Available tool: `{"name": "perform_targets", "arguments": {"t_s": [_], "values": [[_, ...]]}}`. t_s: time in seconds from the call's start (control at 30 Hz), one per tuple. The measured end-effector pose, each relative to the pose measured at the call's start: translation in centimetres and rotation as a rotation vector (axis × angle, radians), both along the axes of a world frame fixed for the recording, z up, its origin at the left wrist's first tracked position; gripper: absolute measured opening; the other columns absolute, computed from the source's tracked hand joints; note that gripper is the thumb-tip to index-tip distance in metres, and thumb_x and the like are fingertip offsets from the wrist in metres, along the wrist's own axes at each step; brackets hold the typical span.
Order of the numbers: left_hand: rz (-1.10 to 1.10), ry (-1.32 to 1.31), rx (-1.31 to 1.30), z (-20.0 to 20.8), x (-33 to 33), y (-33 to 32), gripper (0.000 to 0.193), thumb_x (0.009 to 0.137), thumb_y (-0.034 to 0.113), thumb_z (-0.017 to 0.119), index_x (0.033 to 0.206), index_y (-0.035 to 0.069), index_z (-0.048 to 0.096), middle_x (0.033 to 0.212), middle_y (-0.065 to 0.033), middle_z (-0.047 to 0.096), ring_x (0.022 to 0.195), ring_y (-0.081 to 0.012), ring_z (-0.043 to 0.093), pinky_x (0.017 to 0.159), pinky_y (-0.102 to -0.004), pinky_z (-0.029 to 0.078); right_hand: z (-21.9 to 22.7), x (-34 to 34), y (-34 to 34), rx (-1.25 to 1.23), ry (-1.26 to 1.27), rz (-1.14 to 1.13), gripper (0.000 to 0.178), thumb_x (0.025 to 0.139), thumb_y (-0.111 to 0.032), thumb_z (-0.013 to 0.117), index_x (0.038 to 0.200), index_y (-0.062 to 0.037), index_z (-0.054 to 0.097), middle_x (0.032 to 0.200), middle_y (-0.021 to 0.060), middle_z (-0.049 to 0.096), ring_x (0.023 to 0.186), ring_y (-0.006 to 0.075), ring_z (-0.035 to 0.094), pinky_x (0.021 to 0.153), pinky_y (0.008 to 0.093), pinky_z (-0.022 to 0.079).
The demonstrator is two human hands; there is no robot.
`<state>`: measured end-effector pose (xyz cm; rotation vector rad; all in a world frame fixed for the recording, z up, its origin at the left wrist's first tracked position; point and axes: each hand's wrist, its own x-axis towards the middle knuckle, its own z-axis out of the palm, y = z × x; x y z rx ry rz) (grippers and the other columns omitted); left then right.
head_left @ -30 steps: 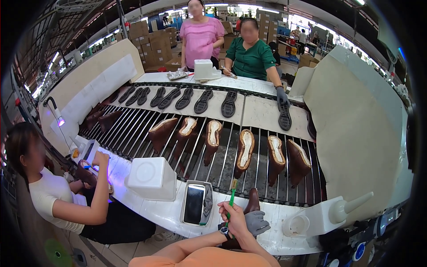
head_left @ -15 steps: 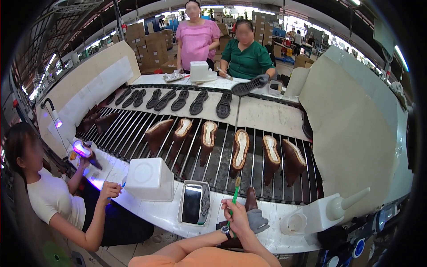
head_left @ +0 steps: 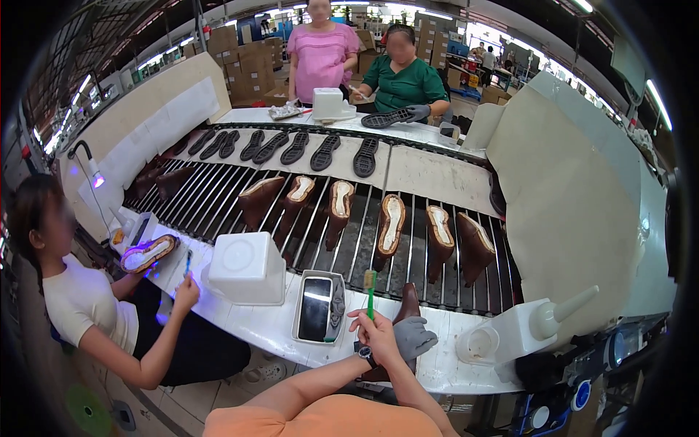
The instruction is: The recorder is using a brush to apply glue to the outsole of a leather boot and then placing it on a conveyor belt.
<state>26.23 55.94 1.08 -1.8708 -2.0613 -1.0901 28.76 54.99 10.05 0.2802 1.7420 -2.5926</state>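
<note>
My right hand (head_left: 377, 336), bare, is closed round the handle of a green toothbrush-like brush (head_left: 370, 295), its tan bristle head pointing up. Under the right wrist reaches my left arm, with a watch; my left hand (head_left: 415, 338), in a grey glove, is closed over a brown leather boot (head_left: 409, 297). The boot's toe points away from me, and part of it is hidden by my hands and arms. Just beyond the brush, an upturned brown boot (head_left: 392, 226) with a pale underside stands on the metal-bar conveyor (head_left: 331, 273).
A tray with a phone (head_left: 316, 309) lies left of my hands, beside a white box-shaped container (head_left: 247, 268). To the right lies a white spouted bottle (head_left: 528, 328). Black soles (head_left: 293, 148) line the far strip. At left a co-worker holds a boot (head_left: 149, 253) and a brush.
My brush has moved left and stands more upright. The co-worker at left has lowered a boot from the lamp. Across the conveyor, a person in green has lowered a black sole.
</note>
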Motion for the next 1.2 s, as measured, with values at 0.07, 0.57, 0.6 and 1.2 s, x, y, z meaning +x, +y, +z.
{"name": "perform_targets", "arguments": {"t_s": [0.07, 0.57, 0.6, 1.2], "values": [[-0.091, 0.076, 0.198, 1.8, -0.2, 0.1, 0.013, 0.078, 0.016, 0.064, 0.086, 0.005, 0.066, 0.081, -0.0061, 0.066, 0.077, -0.0254, 0.062, 0.085, -0.0363, 0.048, -0.5, 0.1, -0.3, 0.097, 0.026, 0.013, 0.025, 0.098, -0.018, 0.048, 0.106, -0.0004, 0.063, 0.075, 0.0023, 0.06, 0.05, 0.0025, 0.042, 0.046, 0.0168, 0.031], [-0.005, 0.706, 0.152, 1.9, 1.2, 0.8, 0.018, 0.08, 0.02, 0.061, 0.092, 0.007, 0.065, 0.083, -0.0083, 0.066, 0.086, -0.0271, 0.062, 0.085, -0.0361, 0.047, -1.9, 1.5, 0.2, -0.061, 0.222, -0.287, 0.029, 0.102, -0.026, 0.037, 0.107, -0.0015, 0.053, 0.074, 0.0093, 0.062, 0.048, 0.0054, 0.044, 0.044, 0.018, 0.034], [0.009, 0.788, 0.144, 1.8, 1.1, 0.7, 0.018, 0.079, 0.02, 0.061, 0.092, 0.007, 0.066, 0.083, -0.0081, 0.066, 0.085, -0.0271, 0.062, 0.085, -0.0362, 0.047, -2.1, 1.7, 0.5, -0.091, 0.186, -0.248, 0.028, 0.102, -0.025, 0.039, 0.105, -0.0011, 0.054, 0.075, 0.0085, 0.062, 0.049, 0.0058, 0.044, 0.045, 0.0178, 0.035], [0.636, -0.862, -0.727, 8.9, -2.1, -2.3, 0.082, 0.076, 0.066, 0.058, 0.123, 0.0, 0.049, 0.103, -0.0194, 0.065, 0.094, -0.0367, 0.063, 0.083, -0.0406, 0.048, 2.5, 11.8, 15.0, -0.011, 0.169, -0.494, 0.036, 0.094, -0.025, 0.056, 0.118, 0.0016, 0.059, 0.068, 0.0046, 0.059, 0.051, 0.0052, 0.041, 0.047, 0.0187, 0.029]]}}
